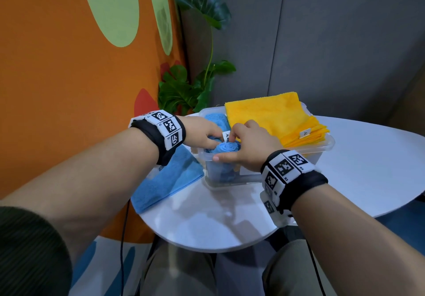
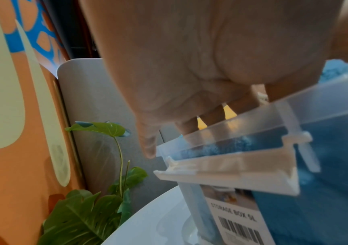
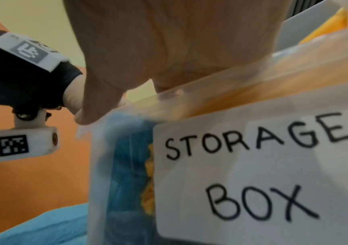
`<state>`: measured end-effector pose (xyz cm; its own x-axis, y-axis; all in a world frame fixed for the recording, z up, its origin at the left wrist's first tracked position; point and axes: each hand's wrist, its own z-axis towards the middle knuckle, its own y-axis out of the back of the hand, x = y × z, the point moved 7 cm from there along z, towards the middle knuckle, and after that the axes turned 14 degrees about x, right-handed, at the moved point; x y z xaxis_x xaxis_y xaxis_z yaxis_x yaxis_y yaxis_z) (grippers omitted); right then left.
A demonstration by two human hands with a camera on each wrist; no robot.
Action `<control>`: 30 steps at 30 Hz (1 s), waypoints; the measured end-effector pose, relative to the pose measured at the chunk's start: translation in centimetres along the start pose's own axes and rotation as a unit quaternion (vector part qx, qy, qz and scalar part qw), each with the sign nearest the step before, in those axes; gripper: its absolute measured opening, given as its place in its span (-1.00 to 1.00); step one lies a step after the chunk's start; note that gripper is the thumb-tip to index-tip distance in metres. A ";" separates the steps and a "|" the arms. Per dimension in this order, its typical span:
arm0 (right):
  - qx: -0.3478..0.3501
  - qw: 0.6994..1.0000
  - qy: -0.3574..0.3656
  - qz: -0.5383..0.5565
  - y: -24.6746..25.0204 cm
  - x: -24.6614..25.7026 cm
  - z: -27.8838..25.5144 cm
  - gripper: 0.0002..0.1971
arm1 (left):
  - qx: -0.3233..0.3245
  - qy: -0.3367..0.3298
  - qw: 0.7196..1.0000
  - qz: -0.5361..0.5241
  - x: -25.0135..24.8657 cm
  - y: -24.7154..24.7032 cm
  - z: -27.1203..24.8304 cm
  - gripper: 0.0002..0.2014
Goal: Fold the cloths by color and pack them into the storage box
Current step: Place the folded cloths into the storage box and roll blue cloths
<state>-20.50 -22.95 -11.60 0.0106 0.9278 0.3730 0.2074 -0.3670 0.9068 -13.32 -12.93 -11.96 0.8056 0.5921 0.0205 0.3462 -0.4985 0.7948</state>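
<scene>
Packing partly done: rolled blue terry cloth (image 1: 226, 146) gripped by left hand (image 1: 202, 132) and right hand (image 1: 249, 145) inside clear plastic storage box (image 1: 322, 145); folded yellow cloths (image 1: 273, 114) overhanging rim, flat blue cloth (image 1: 165, 180) unpacked on white surface (image 1: 230, 222)

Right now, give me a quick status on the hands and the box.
Left hand and right hand both pressing a rolled blue cloth into the storage box. Yellow cloths draped across the box top, crowding it. One blue cloth left on the table.

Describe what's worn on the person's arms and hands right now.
Both hands, left hand and right hand, are bare. Each wrist carries a black band ringed with white blocks printed with black square codes. A dark ribbed sleeve is pushed up the left arm. Thin black cables hang below.
</scene>
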 end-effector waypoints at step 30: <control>0.042 0.995 0.050 -0.070 -1.2 0.7 -0.2 -0.56 | -0.008 0.029 0.998 -0.046 -0.2 0.9 -0.3 -0.54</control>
<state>-20.92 -21.87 -12.40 -0.1204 0.9567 0.2649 0.2810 -0.2230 0.9334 -13.26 -13.31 -11.08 0.7408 0.6715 -0.0184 0.4097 -0.4299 0.8045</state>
